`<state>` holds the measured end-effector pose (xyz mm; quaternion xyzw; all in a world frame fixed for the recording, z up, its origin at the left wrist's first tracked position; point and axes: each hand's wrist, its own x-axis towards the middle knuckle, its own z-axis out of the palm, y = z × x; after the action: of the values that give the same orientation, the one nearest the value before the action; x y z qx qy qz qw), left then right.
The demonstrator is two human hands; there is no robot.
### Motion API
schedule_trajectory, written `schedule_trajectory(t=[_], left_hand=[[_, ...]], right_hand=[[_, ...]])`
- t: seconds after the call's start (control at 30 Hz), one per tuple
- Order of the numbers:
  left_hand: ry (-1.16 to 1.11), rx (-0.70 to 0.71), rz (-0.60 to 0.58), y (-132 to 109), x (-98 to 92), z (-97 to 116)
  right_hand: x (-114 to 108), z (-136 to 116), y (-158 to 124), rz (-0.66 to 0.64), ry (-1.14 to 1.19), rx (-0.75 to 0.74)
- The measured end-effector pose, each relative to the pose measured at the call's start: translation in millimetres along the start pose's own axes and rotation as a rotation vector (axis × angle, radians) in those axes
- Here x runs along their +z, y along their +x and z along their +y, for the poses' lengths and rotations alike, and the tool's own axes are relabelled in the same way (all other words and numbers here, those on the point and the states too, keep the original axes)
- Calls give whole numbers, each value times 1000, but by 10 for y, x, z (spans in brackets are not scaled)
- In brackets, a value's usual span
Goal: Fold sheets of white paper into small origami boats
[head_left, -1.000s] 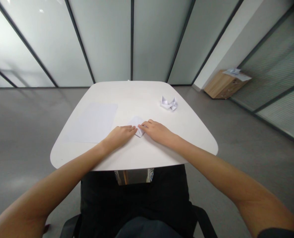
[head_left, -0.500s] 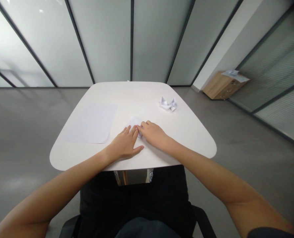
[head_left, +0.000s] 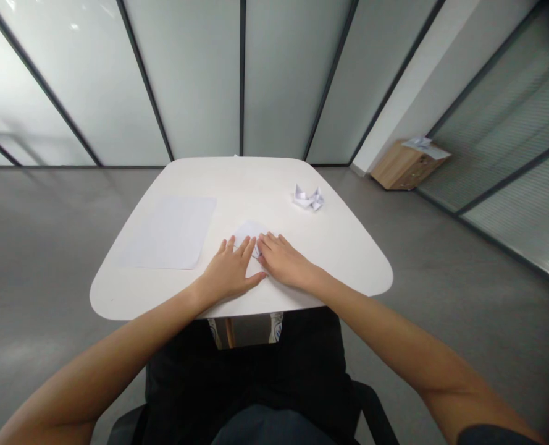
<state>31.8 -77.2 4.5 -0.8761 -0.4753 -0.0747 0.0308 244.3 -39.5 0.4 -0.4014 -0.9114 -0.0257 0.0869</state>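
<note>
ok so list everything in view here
table: 1, white, in front of the person
paper sheet: 1, white, flat on the table's left side
folded paper: 1, white, near middle of the table, at both hands
paper figure: 1, white, far right of the table
drawer cabinet: 1, light wood, on the floor at far right
paper pile: 1, white, on the cabinet
left hand: 1, flat on the table, fingers at the folded paper
right hand: 1, flat, fingers on the folded paper
</note>
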Motion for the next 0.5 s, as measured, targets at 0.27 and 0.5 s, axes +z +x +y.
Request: schedule_trajectory(t=[0.27,0.5], left_hand=[[22,16,-15,7,-19,-27],[59,39,28,113,-4,-79]], right_hand=[[15,-33,20,-40,129,50],[3,114,14,35,131,34]])
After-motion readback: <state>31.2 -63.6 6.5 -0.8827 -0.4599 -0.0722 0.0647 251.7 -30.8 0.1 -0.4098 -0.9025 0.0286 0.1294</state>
